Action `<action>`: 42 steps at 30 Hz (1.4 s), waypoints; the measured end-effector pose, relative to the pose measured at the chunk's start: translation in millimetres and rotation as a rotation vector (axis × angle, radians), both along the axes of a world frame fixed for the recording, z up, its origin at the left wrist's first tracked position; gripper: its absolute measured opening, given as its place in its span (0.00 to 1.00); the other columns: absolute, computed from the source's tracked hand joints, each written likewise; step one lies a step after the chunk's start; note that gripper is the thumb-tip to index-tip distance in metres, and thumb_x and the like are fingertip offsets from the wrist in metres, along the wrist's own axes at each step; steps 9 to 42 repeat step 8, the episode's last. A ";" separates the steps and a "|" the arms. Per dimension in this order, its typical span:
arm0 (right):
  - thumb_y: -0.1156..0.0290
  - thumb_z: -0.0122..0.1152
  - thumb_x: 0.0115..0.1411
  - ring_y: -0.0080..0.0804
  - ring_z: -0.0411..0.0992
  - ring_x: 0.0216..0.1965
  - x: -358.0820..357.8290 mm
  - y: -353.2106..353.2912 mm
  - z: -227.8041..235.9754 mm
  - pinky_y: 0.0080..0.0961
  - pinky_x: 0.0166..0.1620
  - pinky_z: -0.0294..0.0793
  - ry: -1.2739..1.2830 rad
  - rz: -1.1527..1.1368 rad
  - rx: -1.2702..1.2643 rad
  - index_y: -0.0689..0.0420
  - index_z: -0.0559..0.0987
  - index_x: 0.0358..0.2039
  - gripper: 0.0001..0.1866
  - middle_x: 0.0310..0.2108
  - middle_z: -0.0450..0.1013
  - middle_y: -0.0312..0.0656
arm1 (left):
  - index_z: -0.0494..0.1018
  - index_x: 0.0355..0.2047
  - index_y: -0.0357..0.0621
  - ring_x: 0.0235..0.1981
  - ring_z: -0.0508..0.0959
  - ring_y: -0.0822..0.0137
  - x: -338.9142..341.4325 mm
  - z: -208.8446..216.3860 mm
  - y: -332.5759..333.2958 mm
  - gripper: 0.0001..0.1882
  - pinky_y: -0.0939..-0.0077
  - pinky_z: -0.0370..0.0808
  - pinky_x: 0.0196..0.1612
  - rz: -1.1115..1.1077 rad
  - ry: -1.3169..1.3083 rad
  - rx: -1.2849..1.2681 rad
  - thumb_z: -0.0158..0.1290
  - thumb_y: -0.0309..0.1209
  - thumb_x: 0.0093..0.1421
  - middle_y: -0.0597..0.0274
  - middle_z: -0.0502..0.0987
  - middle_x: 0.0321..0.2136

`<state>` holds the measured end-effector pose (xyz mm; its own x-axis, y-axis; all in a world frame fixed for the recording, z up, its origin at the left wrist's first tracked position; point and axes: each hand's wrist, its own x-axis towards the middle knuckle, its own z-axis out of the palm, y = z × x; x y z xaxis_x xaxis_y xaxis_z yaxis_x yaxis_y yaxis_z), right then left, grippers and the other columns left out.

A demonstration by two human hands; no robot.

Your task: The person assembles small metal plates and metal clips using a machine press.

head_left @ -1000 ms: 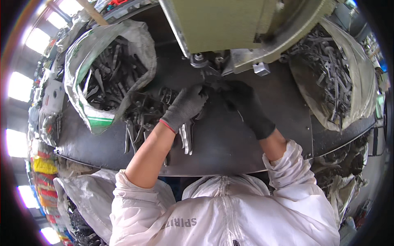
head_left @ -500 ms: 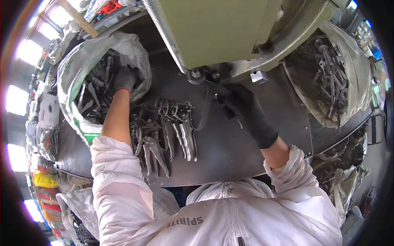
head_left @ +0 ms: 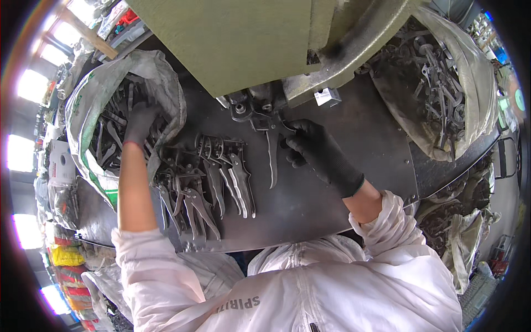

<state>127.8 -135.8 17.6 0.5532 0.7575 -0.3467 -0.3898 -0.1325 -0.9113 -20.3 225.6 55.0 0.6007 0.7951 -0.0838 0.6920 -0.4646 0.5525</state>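
Observation:
My left hand [head_left: 142,123], in a dark glove, reaches into a white woven sack [head_left: 83,119] among loose grey metal handle parts [head_left: 110,133]; its fingers are hidden there. My right hand [head_left: 312,145], in a black glove, is closed at the side of what looks like a pair of locking pliers [head_left: 272,152] beneath the machine. Thumb and forefinger pinch a small curved end of it, while one long handle hangs toward me. Between my arms, several similar pliers [head_left: 235,177] lie in a row on the dark metal table [head_left: 321,210], handles toward me.
A green press-like machine [head_left: 232,44] overhangs the table's far middle. Beside its base sits a small shiny metal block [head_left: 327,97]. An open sack [head_left: 478,105] of metal jaw parts [head_left: 442,91] stands at the right. More bags lie past the table's right edge.
The view has shifted. My left hand has moved within the sack. By my right hand, the pliers' handle now hangs beneath the machine, and the hand has turned in beside it.

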 end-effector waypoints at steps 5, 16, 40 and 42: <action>0.78 0.49 0.56 0.21 0.66 0.20 0.2 -6.4 -9.5 0.19 0.21 0.67 -0.036 -0.048 0.075 0.70 0.65 0.46 0.17 0.23 0.67 0.39 | 0.70 0.40 0.32 0.34 0.74 0.68 -12.5 37.9 -87.2 0.21 0.73 0.68 0.39 -0.098 -0.255 -0.220 0.50 0.34 0.48 0.54 0.76 0.33; 0.77 0.50 0.55 0.23 0.67 0.19 -7.0 3.9 -9.3 0.20 0.21 0.68 -0.074 -0.015 0.022 0.69 0.65 0.47 0.18 0.23 0.67 0.40 | 0.64 0.51 0.36 0.29 0.70 0.73 -13.5 48.0 -127.6 0.30 0.84 0.64 0.37 -0.106 -0.322 -0.392 0.50 0.36 0.48 0.61 0.71 0.27; 0.77 0.50 0.55 0.23 0.67 0.19 -7.0 3.9 -9.3 0.20 0.21 0.68 -0.074 -0.015 0.022 0.69 0.65 0.47 0.18 0.23 0.67 0.40 | 0.64 0.51 0.36 0.29 0.70 0.73 -13.5 48.0 -127.6 0.30 0.84 0.64 0.37 -0.106 -0.322 -0.392 0.50 0.36 0.48 0.61 0.71 0.27; 0.77 0.50 0.55 0.23 0.67 0.19 -7.0 3.9 -9.3 0.20 0.21 0.68 -0.074 -0.015 0.022 0.69 0.65 0.47 0.18 0.23 0.67 0.40 | 0.64 0.51 0.36 0.29 0.70 0.73 -13.5 48.0 -127.6 0.30 0.84 0.64 0.37 -0.106 -0.322 -0.392 0.50 0.36 0.48 0.61 0.71 0.27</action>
